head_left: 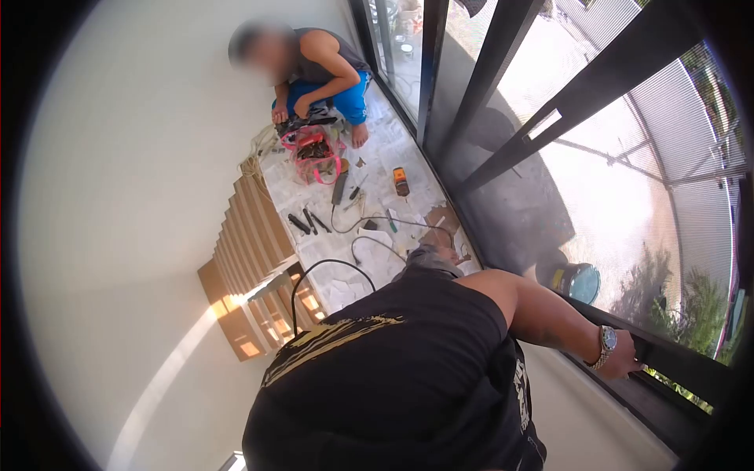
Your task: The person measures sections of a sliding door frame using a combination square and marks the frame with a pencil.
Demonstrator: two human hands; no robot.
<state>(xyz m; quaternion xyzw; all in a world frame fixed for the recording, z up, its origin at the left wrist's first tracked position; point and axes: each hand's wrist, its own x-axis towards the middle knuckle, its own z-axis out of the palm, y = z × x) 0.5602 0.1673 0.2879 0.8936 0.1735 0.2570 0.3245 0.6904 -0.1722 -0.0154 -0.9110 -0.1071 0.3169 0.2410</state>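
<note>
My right hand (pixel 620 357), with a metal watch (pixel 607 339) on its wrist, is at the far right, closed on the edge of a dark window frame (pixel 667 377). Its fingertips are partly hidden there. My left hand does not show. My black shirt (pixel 377 377) fills the lower middle. Past my legs, an orange meter (pixel 400 181), a grey tool (pixel 339 188) with a cable, and several black tools (pixel 298 224) lie on the covered floor (pixel 283 184).
Another person (pixel 334 67) crouches at the back wall, hands by a pink-edged clear tool bag (pixel 316 157). A wooden slatted staircase (pixel 243 243) drops off left of the floor edge. Tall glass panels line the right; a bucket (pixel 583 282) stands outside. A black cable (pixel 318 263) loops nearby.
</note>
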